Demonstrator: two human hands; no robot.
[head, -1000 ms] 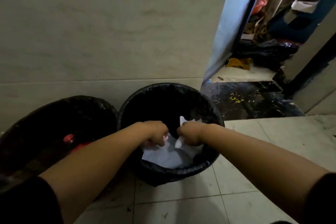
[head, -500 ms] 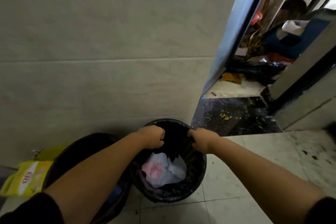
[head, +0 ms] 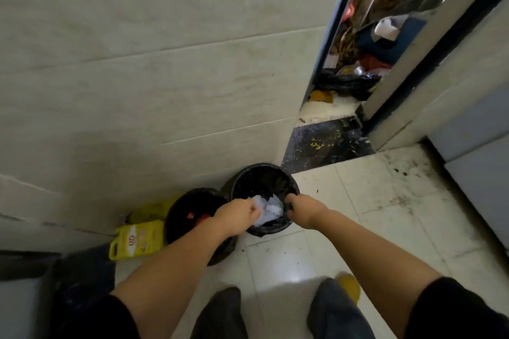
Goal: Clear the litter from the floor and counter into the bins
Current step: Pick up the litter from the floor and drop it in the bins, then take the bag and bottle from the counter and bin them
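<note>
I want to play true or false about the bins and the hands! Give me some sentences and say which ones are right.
1. Two black-lined bins stand side by side by the wall. True: the right bin and the left bin.
2. The white paper lies in the left bin. False: it is in the right bin.
3. The right hand grips the right bin's rim. True.
4. The yellow bag is inside a bin. False: it lies on the floor beside the left bin.
5. The left hand is at the white paper. True.
</note>
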